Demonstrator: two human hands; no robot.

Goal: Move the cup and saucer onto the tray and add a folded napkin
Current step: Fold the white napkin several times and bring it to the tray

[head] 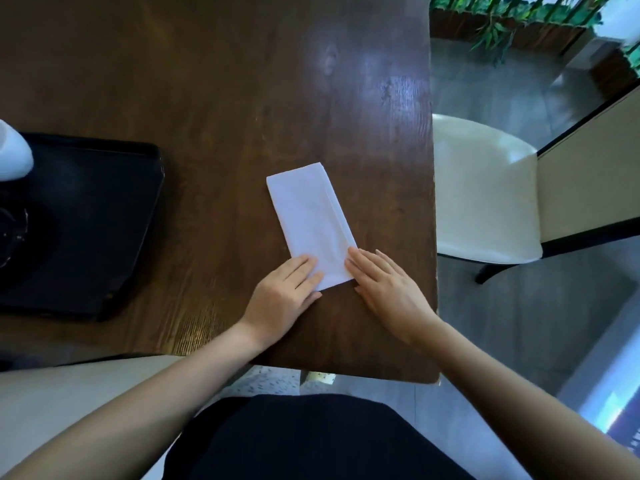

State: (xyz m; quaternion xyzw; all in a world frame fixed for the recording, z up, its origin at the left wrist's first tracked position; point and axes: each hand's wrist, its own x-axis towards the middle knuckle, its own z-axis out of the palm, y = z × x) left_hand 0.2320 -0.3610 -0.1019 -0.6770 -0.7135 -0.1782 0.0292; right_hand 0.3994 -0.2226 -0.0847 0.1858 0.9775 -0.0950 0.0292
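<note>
Napkin [311, 225] folded on table [225, 98]; both hands' grip flat, apart; cup [14, 154] cropped at tray [104, 220] edge.

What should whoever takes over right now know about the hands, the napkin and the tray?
Left hand: flat, open, fingers on the napkin's near left corner.
Right hand: flat, open, fingertips at its near right edge.
Napkin: folded into a long strip, lying on the table, off the tray.
White piece at the tray's far left, cropped; cup unconfirmed.
Left: finish folding, place napkin on tray.
</note>
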